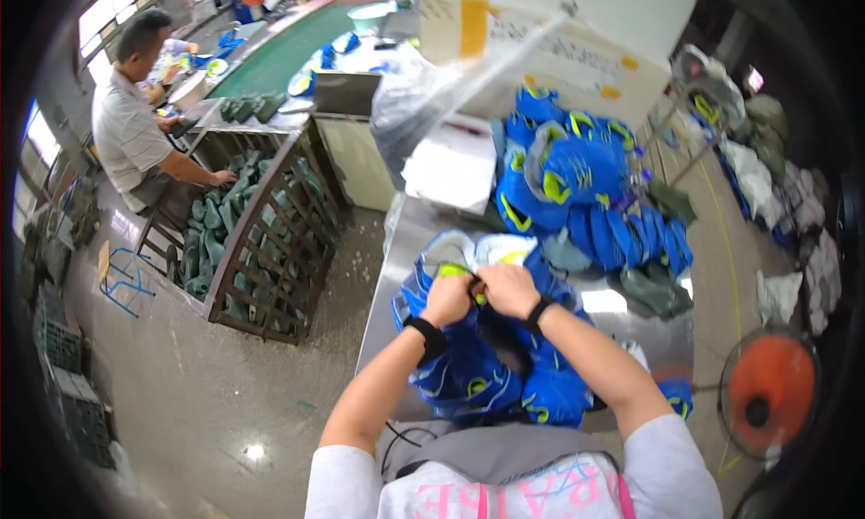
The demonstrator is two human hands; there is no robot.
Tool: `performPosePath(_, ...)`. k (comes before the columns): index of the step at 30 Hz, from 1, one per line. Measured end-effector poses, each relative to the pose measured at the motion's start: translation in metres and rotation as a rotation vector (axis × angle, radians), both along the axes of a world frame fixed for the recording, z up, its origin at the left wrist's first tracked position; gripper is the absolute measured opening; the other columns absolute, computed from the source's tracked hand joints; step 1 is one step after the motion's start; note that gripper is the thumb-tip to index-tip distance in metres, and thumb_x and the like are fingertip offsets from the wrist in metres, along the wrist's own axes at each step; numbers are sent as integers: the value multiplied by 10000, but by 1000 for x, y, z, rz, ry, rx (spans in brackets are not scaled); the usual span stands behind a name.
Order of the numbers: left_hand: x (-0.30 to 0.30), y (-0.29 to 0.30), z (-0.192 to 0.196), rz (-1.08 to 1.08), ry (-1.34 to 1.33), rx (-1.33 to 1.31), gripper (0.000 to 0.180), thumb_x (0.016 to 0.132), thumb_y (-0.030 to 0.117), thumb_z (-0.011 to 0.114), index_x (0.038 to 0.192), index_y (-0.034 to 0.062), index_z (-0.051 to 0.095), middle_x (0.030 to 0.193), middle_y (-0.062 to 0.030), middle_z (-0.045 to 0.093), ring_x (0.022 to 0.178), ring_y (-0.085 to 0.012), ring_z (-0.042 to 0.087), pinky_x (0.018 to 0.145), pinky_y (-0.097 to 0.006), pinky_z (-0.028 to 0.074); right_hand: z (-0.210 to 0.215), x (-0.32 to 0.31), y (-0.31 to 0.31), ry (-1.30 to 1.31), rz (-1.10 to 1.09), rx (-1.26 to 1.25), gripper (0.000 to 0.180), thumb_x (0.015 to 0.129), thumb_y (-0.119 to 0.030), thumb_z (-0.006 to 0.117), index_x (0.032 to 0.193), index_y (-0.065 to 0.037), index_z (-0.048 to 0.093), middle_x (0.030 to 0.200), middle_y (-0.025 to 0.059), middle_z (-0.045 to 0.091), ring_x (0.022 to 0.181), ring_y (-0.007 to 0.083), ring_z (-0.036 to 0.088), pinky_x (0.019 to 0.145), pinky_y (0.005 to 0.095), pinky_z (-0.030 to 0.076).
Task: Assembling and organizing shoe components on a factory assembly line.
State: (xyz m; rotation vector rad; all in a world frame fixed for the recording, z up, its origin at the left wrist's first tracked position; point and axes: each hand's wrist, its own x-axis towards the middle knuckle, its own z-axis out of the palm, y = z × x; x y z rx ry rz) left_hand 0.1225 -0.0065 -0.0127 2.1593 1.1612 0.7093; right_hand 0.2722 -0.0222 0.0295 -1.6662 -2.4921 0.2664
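At a long, metal-topped worktable (pixel 383 316), you worked with both arms forward. Beyond its left side, a brown slatted cart (pixel 216 303) held a jumble of dark green, foot-shaped forms (pixel 194 249); farther back stood a pale round basin (pixel 370 21), its contents unclear. Soft blue shoe uppers with lime-yellow accents (pixel 468 375) lay massed on the tabletop beneath your hands. Your left hand (pixel 448 300) and right hand (pixel 508 290) met above them, fingers curled, apparently pinching a slender dark strand (pixel 474 286). The step looked like drawing or fastening it; the next move seemed to call for firm, matched tension.
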Motion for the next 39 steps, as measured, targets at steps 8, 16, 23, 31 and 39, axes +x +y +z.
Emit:
performPosePath(8,-20,33,-17,-9,447,54,205,826,215,469,809,65,607,736,-164,616,722,-340,595,658,-439,463,9,102,34,-108,-421,210,141,743,-239,554,710,-121,622,705,124,626,690,298,613,586,427,476)
performPosePath(16,7,58,-6,83,165,-72,171,814,136,499,879,25,613,806,-191,620,774,-336,593,699,-416,451,13,117,26,223,-633,216,254,809,-282,519,746,-63,632,726,144,625,721,333,598,628,415,465)
performPosePath(23,10,47,38,34,-173,-387,250,779,31,503,1003,-26,598,675,-47,555,607,-111,508,559,-258,425,16,131,32,1168,-846,285,365,809,-96,521,1137,36,429,776,122,633,717,235,613,687,299,464)
performPosePath(31,-18,36,65,189,-731,-378,154,798,9,551,927,-16,632,724,-29,610,682,-88,561,640,-208,452,-5,-4,25,452,-125,-159,304,752,-320,603,937,-78,618,835,189,616,797,315,591,702,394,467)
performPosePath(39,-35,14,11,-184,445,-18,561,689,225,699,1184,105,462,1087,-90,557,1086,-258,475,868,-432,368,-28,-15,28,1195,-519,-542,372,907,-270,442,642,-31,547,535,16,504,429,90,447,404,232,355)
